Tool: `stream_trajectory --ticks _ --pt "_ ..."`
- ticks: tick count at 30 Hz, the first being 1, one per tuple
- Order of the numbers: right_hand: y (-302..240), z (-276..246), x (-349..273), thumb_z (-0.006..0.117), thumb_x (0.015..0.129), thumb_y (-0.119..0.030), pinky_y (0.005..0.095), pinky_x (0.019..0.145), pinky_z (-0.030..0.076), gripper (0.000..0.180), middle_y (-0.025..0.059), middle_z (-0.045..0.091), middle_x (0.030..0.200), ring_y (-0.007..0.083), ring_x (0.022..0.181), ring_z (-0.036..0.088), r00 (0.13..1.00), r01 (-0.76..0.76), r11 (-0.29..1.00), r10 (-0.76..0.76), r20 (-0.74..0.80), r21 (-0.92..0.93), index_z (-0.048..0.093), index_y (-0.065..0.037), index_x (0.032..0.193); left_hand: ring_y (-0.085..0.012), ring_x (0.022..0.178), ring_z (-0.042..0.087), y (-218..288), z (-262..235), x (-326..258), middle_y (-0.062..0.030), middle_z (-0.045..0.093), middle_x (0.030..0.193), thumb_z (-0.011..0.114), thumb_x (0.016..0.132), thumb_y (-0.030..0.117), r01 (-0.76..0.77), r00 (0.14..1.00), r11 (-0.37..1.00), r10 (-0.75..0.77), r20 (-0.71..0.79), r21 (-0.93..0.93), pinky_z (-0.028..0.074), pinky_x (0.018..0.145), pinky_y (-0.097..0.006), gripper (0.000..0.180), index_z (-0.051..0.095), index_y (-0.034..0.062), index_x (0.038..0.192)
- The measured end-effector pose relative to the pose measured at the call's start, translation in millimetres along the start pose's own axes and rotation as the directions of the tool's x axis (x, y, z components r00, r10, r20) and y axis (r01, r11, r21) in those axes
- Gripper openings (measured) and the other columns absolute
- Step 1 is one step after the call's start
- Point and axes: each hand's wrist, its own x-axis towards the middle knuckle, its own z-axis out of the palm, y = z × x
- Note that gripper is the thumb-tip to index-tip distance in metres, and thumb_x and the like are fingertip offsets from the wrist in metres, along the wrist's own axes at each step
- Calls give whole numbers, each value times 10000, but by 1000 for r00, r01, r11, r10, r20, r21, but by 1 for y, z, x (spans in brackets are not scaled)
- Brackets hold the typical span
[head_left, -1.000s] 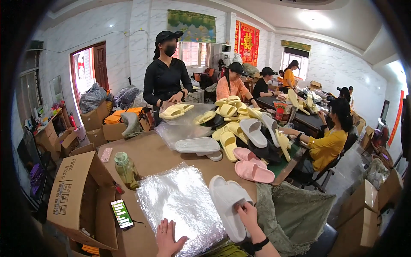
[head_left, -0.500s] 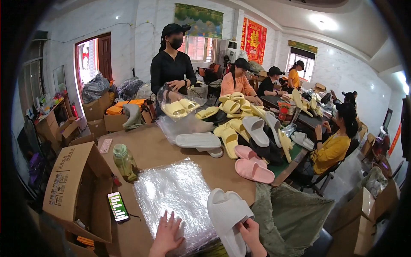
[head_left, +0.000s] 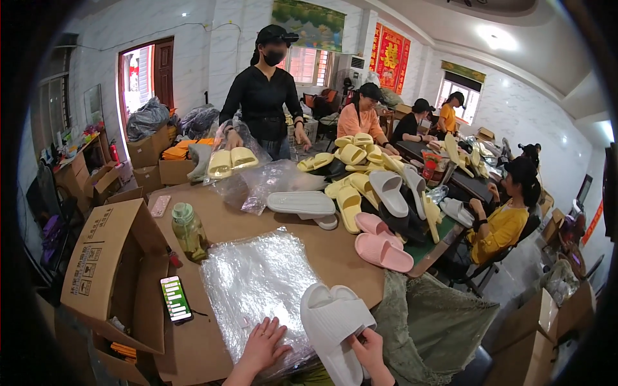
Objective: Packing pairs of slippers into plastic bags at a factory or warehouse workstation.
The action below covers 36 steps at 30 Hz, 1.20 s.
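Observation:
My left hand (head_left: 262,346) lies on the near part of a stack of clear plastic bags (head_left: 257,270), its fingers stretched out and holding nothing. In my right hand (head_left: 367,354) is a pair of white slippers (head_left: 329,325), one against the other with toes toward me. The fingers grip them at the strap's edge, just over the stack's right side. Left of the bags lie a phone (head_left: 175,299) with a lit screen and a green-tinted bottle (head_left: 187,233).
An open cardboard box (head_left: 117,283) stands at the left. Ahead are white slippers (head_left: 299,204), pink slippers (head_left: 383,249) and a pile of yellow slippers (head_left: 351,206). Across the table a person (head_left: 264,96) holds bagged yellow slippers (head_left: 232,161). Green cloth (head_left: 444,315) hangs at the right.
My right hand has brought the white slippers a little left over the bags. My left hand has slid slightly right. The person opposite has shifted the bagged yellow slippers left, one hand now off them.

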Motion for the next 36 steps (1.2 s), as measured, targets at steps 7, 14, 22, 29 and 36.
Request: stream_trajectory --ticks 7,14,22,29,36 --pt "14 -2 -3 786 850 -136 283 534 423 235 48 576 610 83 579 481 999 49 998 -48 13 -48 642 37 784 -416 1450 336 -8 7 5 -178 411 1553 570 980 451 11 1000 993 -14 -28 -115 278 1190 -492 549 548 123 1420" --pt "-9 -5 -5 788 835 -122 303 544 446 196 67 607 656 99 585 511 993 116 986 -110 49 -119 670 32 867 -447 1438 353 -12 -1 12 -206 425 1542 664 932 315 62 998 941 -65 2 -332 333 1170 -487 539 547 92 1408" --pt "1 -7 -9 807 799 -144 314 533 448 196 99 613 667 137 557 540 987 138 977 -121 105 -164 684 -2 859 -445 1405 401 -6 -2 14 -236 492 1474 727 858 481 21 997 974 -37 -65 -225 372 1149 -475 672 598 40 1348" --pt "-11 -6 -11 813 774 -149 319 515 431 204 95 597 652 147 532 525 979 175 966 -150 140 -190 683 -9 847 -382 1396 438 -16 2 11 -192 503 1478 734 852 462 -49 998 992 44 -44 -120 406 1128 -444 645 612 29 1315" --pt "-10 -6 -11 819 772 -173 323 514 428 229 104 593 653 174 521 520 976 191 961 -163 147 -201 679 -9 850 -360 1296 550 -11 -2 9 -162 606 1373 695 906 288 -53 989 987 31 -142 -154 458 1079 -423 437 654 21 1249"
